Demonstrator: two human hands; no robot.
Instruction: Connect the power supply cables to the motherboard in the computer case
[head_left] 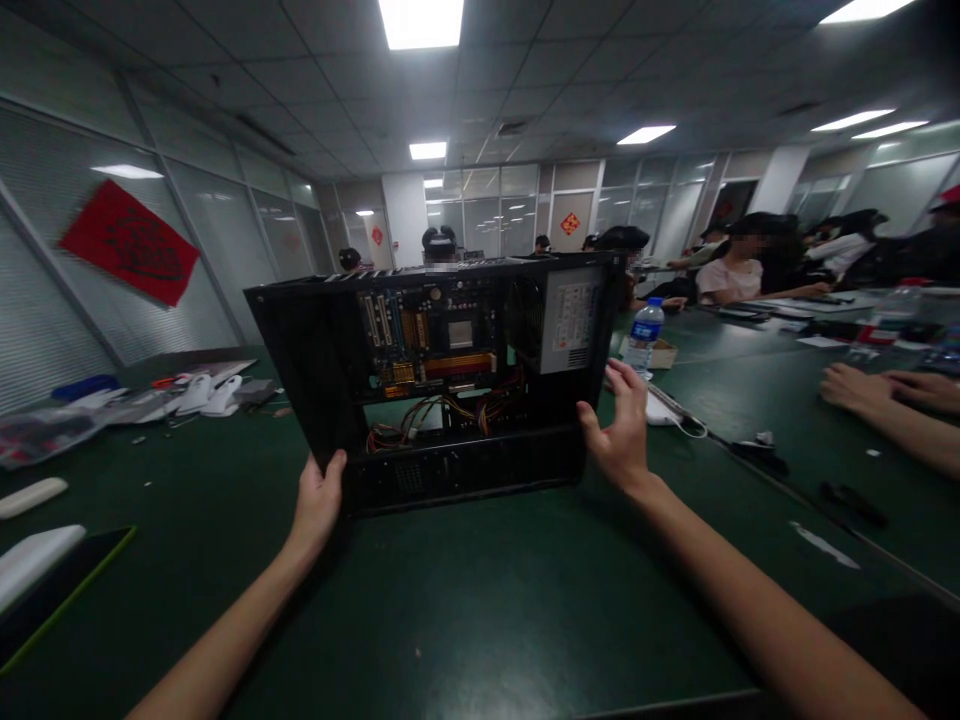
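A black computer case (pixel 465 465) with its side open faces me over the green table. Inside it show a motherboard (pixel 397 330), a silver power supply (pixel 566 320) and loose coloured cables (pixel 491 408). My left hand (pixel 319 505) grips the case's lower left corner, thumb in front and fingers mostly hidden behind. At the right end my right hand (pixel 622 425) holds the case, thumb against its edge and fingers bent along the side.
A water bottle (pixel 643 337) stands behind my right hand, near a cable (pixel 731 452). Another person's hands (pixel 862 390) rest at the right. Papers and small parts (pixel 202 393) lie at the left, with a green-edged mat (pixel 71 590) nearer. Several people sit further back.
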